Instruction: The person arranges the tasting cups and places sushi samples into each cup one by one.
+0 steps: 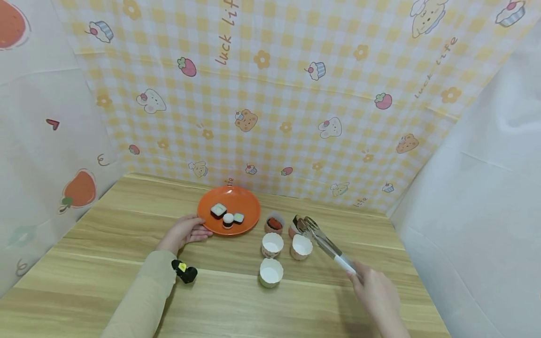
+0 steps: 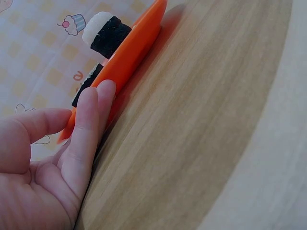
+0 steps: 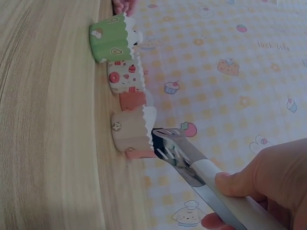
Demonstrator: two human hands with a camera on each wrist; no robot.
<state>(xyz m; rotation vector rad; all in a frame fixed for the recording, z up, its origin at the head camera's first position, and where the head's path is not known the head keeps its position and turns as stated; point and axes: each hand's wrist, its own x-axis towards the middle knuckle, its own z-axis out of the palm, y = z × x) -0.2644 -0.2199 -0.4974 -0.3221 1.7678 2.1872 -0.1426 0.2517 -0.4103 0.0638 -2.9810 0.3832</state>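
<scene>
My left hand (image 1: pixel 190 231) pinches the near left rim of an orange plate (image 1: pixel 249 213), thumb above and fingers below in the left wrist view. Three toy sushi pieces (image 1: pixel 218 211) lie on the plate, white with dark wraps. In my right hand (image 1: pixel 376 291) I hold metal tongs (image 1: pixel 327 246) with white grips. Their tips are at a dark-and-white sushi piece (image 1: pixel 295 220) at the mouth of the back right paper cup (image 1: pixel 292 231). Whether the tips clasp that piece is hard to tell.
Beside that cup stands another paper cup (image 1: pixel 268 229) with a reddish sushi piece (image 1: pixel 274 223). Nearer are three paper cups with white insides: a patterned one (image 1: pixel 271 251), a beige one (image 1: pixel 300 253) and a green one (image 3: pixel 110 40). Checked cloth (image 1: pixel 287 103) rises behind the wooden table (image 1: pixel 228 300).
</scene>
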